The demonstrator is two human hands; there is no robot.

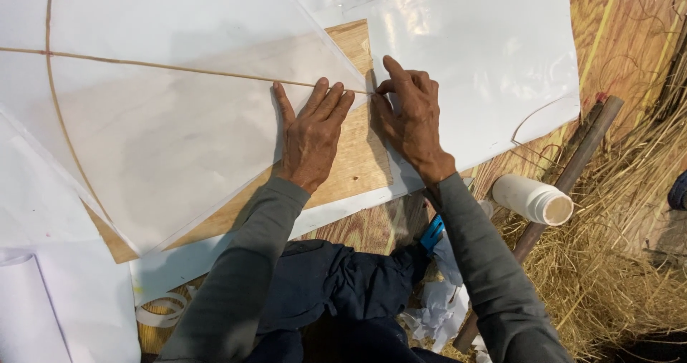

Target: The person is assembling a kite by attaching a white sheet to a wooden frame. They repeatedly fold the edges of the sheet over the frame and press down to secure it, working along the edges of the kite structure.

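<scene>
Head view, looking down on my work. My left hand (311,135) lies flat, fingers together and extended toward 12 o'clock, pressing the thin translucent white paper sheet (179,141) against the pale plywood board (361,159); it clamps nothing. My right hand (409,116) sits just beside it at 3 o'clock, its grip pinched together on the sheet's pointed corner, where the tip of the thin straight bamboo spine stick (164,66) ends. The stick's long axis runs from 9 o'clock to 3 o'clock, slightly downward toward the right hand, which is the nearer of the two to the tip. A curved bamboo bow strip (61,120) crosses the spine at far 9 o'clock. At 4 o'clock, well apart, a white cylindrical plastic bottle (533,198) lies beside dry straw (608,263).
</scene>
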